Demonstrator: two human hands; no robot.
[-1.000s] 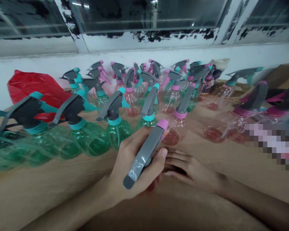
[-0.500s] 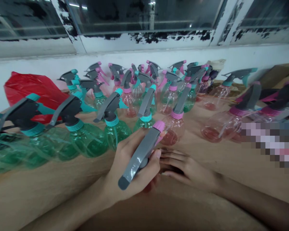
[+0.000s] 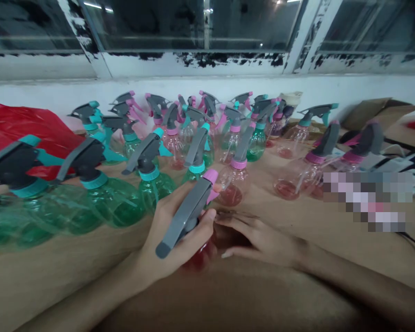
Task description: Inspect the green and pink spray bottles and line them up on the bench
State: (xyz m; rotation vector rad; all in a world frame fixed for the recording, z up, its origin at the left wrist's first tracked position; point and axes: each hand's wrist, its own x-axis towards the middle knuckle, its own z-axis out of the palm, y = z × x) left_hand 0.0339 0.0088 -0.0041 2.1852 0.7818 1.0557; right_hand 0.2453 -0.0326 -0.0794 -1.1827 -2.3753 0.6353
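Observation:
My left hand [image 3: 181, 253] is wrapped round the neck of a spray bottle [image 3: 186, 216] with a grey trigger head and a pink nozzle. Part of its clear red body shows below my fingers; the rest is hidden. To the right of that bottle, my right hand [image 3: 266, 240] rests low over the table, fingers stretched out and thumb apart, holding nothing. Just beyond my hands stands a pink spray bottle [image 3: 232, 186]. Close to my left knuckles is a green spray bottle [image 3: 155, 186] with a turquoise collar.
Several more green bottles [image 3: 122, 203] line the left, and mixed pink and green ones stand along the wall. A red plastic bag [image 3: 27, 133] lies at left. At right are a pink bottle [image 3: 292, 182], brown cardboard [image 3: 376, 113] and a dark cable [image 3: 413, 242]. Windows rise behind.
The view has swung right, so everything sits further left. My right fingers have come a little away from the held bottle, and more of its red body shows. My left grip is the same.

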